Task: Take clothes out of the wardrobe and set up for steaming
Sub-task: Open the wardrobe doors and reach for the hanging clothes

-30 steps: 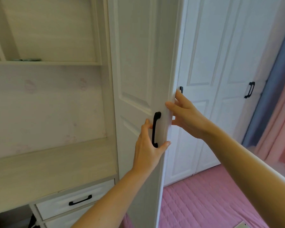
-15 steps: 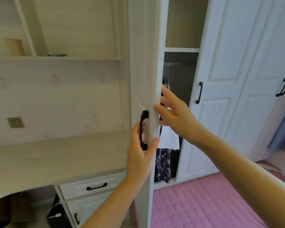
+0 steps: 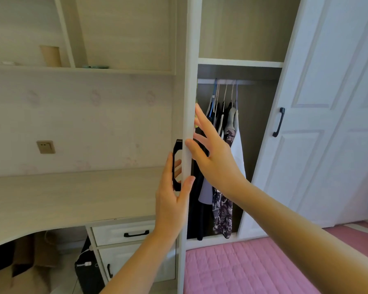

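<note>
Desk [image 3: 62, 194] w/ drawers [image 3: 123, 232], wall socket [image 3: 45, 147], pink quilt [image 3: 242, 270]

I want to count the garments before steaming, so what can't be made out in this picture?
- Left-most clothes: head view, hidden behind the door edge and right hand.
- Left hand fingers: behind the door handle and the door.
- Hangers: bunched, too small to count.

1. Wardrobe door [image 3: 188, 102]: white, swung open, seen edge-on; black handle [image 3: 176, 164] on its outer face.
2. Rail [image 3: 225, 82]: horizontal, under the inner shelf.
3. Clothes [image 3: 225, 166]: several garments hanging upright from hangers on the rail, bunched at its left end; dark, white, lilac and patterned pieces, touching.
</note>
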{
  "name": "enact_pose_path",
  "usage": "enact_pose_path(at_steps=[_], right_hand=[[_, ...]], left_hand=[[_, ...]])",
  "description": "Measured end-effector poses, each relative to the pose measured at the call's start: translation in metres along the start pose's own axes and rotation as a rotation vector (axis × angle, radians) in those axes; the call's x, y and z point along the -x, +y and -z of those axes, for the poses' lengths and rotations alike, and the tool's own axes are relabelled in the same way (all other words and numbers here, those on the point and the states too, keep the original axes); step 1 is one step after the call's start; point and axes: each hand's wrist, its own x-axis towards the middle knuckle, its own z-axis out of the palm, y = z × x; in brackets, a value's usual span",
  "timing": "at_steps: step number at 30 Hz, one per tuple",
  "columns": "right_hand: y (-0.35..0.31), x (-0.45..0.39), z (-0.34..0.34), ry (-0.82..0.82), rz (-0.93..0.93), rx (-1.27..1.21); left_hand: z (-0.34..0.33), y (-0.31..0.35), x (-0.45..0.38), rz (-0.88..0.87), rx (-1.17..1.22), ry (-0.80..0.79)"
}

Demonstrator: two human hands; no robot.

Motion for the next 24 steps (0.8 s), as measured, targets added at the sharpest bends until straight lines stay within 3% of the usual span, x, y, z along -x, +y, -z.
enact_pose_path(at_steps=[6, 16, 20, 24], right_hand=[[-0.001, 0.000, 0.012, -0.025, -0.011, -0.042], [0.025, 0.005, 0.067, -0.098, -0.031, 0.157], [0.055, 0.006, 0.094, -0.094, -0.064, 0.286], [0.082, 0.008, 0.120, -0.093, -0.116, 0.385]], left_hand=[[-0.010, 0.000, 0.005, -0.038, -0.078, 0.085], [-0.034, 0.025, 0.002, -0.342, -0.416, 0.318], [-0.050, 0.030, 0.001, -0.509, -0.533, 0.325], [-0.077, 0.028, 0.005, -0.579, -0.567, 0.226]])
